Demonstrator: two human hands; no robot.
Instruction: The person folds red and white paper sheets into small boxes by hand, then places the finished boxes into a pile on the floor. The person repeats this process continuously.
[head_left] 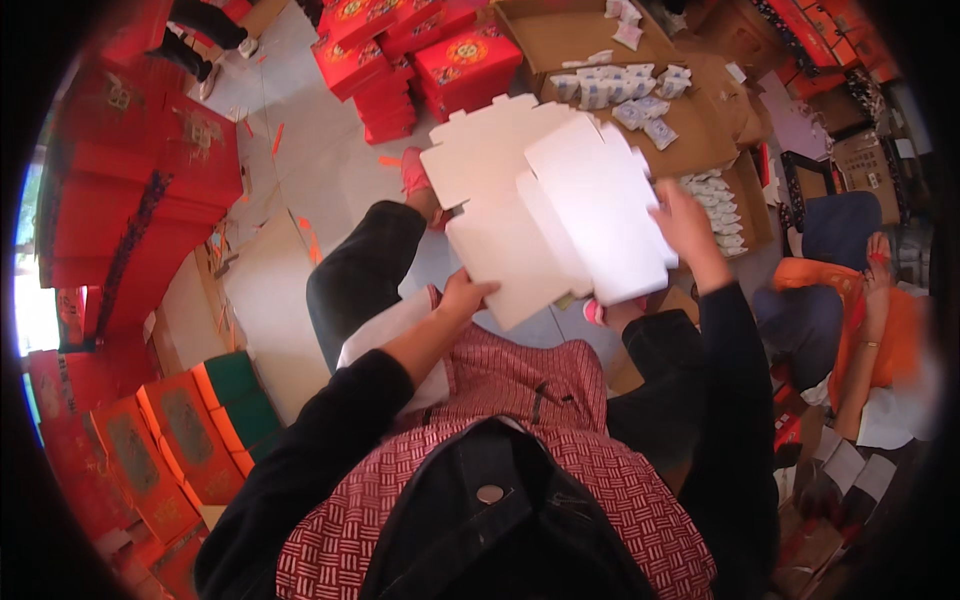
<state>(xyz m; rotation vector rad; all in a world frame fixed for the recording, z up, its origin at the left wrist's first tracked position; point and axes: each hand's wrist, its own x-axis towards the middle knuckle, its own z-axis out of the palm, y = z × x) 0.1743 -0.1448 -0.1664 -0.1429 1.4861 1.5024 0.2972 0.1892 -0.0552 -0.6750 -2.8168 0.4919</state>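
Flat die-cut white cardboard box blanks are spread out over my lap, with tabs and notches along their edges. My left hand [466, 298] pinches the near left corner of the lower, duller blank [490, 160]. Closed on the right edge of the brighter blank [600, 210], which overlaps the other, is my right hand [686, 225]. That hand is slightly blurred. A narrow flap stands out between the two sheets. How many sheets are stacked cannot be told from here. Below them lies my red patterned apron [540, 375].
Ahead are stacked red printed boxes [465, 65]. Open brown cartons [690, 130] at the far right hold small white packets [610, 88]. Red cartons [140, 170] and orange boxes [180, 430] stand on the left. A person in orange [880, 330] sits at the right; another's legs show far left.
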